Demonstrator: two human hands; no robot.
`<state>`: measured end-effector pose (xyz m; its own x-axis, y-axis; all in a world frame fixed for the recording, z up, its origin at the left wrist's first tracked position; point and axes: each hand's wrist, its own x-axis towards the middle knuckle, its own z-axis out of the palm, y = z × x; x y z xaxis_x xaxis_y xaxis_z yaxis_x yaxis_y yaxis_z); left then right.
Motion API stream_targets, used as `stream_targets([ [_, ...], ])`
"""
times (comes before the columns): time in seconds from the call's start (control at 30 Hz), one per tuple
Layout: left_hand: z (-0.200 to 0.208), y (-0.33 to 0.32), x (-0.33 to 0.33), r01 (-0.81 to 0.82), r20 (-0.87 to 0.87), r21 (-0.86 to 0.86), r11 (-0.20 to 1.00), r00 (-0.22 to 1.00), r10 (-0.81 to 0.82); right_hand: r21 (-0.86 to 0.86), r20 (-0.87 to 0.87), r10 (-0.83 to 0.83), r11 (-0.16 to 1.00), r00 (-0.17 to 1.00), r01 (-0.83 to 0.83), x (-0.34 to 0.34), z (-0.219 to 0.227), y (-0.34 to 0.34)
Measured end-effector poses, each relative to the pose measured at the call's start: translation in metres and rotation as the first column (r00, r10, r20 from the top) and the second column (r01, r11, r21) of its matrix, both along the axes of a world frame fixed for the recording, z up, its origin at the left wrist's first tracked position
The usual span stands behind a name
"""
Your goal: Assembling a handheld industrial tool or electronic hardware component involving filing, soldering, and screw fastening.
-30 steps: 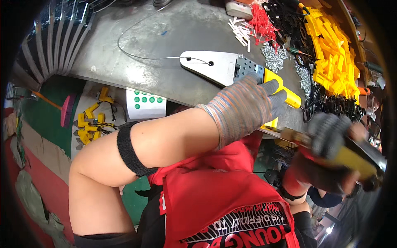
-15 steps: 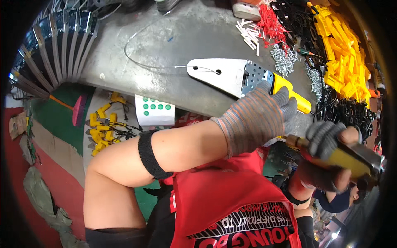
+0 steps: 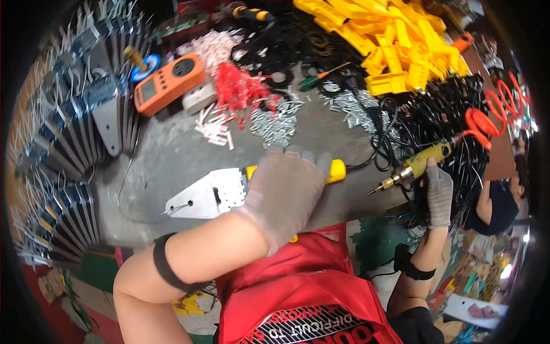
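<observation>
My left hand point(image 3: 286, 192), in a grey glove with bare fingertips, wraps over the yellow handle point(image 3: 336, 171) of a flat metal-plate piece. The plate point(image 3: 195, 198) is silvery and tapered, with two holes near its narrow left end and a perforated section by the handle. A thin wire loops from that end. My right hand point(image 3: 439, 195), also gloved, grips a yellow-green air screwdriver point(image 3: 425, 160) from below, thumb against its body. Its bit points left toward the handle, some distance away. My right fingers are partly hidden.
Silver screws point(image 3: 275, 123), red pieces point(image 3: 238, 86) and white tubes point(image 3: 215, 131) lie beyond the plate. An orange meter point(image 3: 172, 83) stands far left, near stacked metal plates point(image 3: 109, 123). Yellow handle shells point(image 3: 395, 43) pile at the back. An orange coiled hose point(image 3: 487, 123) runs from the screwdriver.
The view has swung, showing more of the bench. The air screwdriver has come up from beside my body to over the bench's right side, its bit now pointing left. My left hand keeps its hold.
</observation>
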<state>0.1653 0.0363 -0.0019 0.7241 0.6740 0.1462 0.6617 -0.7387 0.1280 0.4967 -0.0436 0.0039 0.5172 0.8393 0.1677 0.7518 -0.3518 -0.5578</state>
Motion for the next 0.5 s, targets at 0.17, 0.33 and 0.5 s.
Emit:
stream_targets([
  [0.17,0.051,0.033,-0.008,0.073,0.322,-0.158,0.985,0.946,-0.018,-0.134,0.027,0.401,0.909,0.916,-0.395,-0.072,0.025,0.012],
  [0.33,0.112,-0.013,-0.052,-0.207,0.876,-0.428,0.880,0.146,0.460,0.001,0.159,0.501,0.861,0.851,-0.508,-0.087,-0.023,0.088],
  [0.5,0.100,-0.006,-0.092,0.270,-0.287,0.957,-0.103,0.924,-0.251,-0.454,0.301,0.594,0.777,0.746,-0.436,-0.117,-0.027,0.143],
])
